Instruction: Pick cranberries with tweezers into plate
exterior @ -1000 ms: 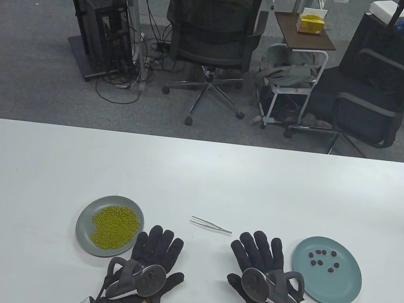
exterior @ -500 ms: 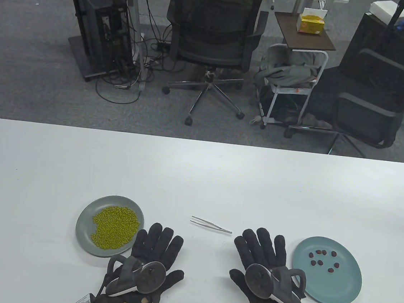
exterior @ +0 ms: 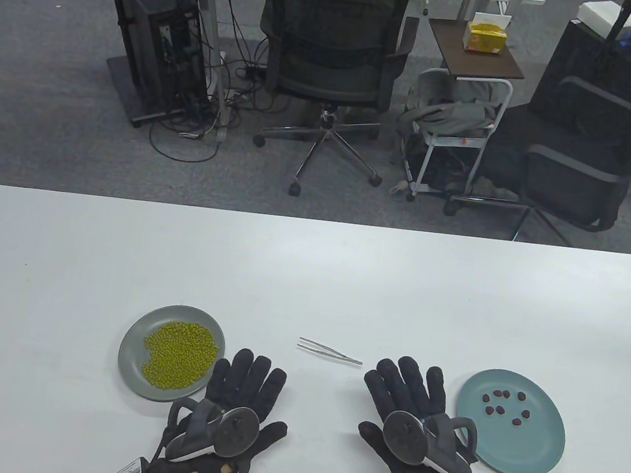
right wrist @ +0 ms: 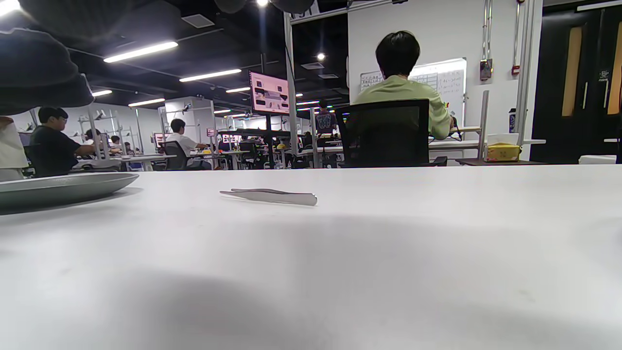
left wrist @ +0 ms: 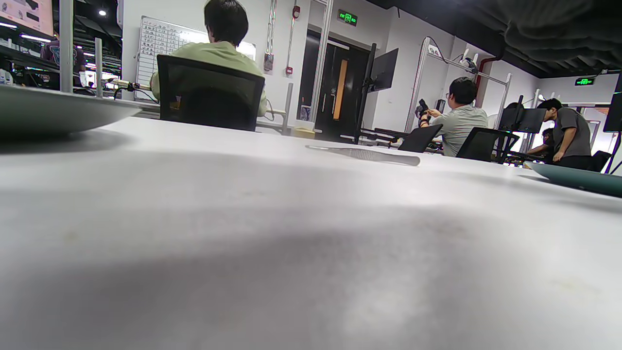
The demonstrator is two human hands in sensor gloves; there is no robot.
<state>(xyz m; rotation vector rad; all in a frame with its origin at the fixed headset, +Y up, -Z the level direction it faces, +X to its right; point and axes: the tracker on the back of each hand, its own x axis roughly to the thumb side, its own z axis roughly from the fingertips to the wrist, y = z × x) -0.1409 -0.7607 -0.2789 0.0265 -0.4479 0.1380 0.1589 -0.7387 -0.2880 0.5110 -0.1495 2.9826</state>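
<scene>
Metal tweezers (exterior: 330, 351) lie on the white table between my hands, a little beyond the fingertips; they also show in the left wrist view (left wrist: 369, 154) and the right wrist view (right wrist: 272, 196). Several dark red cranberries (exterior: 503, 405) lie on a teal plate (exterior: 529, 456) at the right. A grey plate (exterior: 131, 352) at the left holds a heap of green beans (exterior: 179, 354). My left hand (exterior: 246, 381) lies flat, fingers spread, empty, next to the grey plate. My right hand (exterior: 406, 387) lies flat, fingers spread, empty, between tweezers and teal plate.
The white table (exterior: 312, 270) stretches far beyond the plates to its far edge. Office chairs, a small side table with a yellow box (exterior: 485, 35) and cables stand on the floor behind it.
My right hand has shifted slightly to the right and toward me. The left hand, tweezers and plates have not moved.
</scene>
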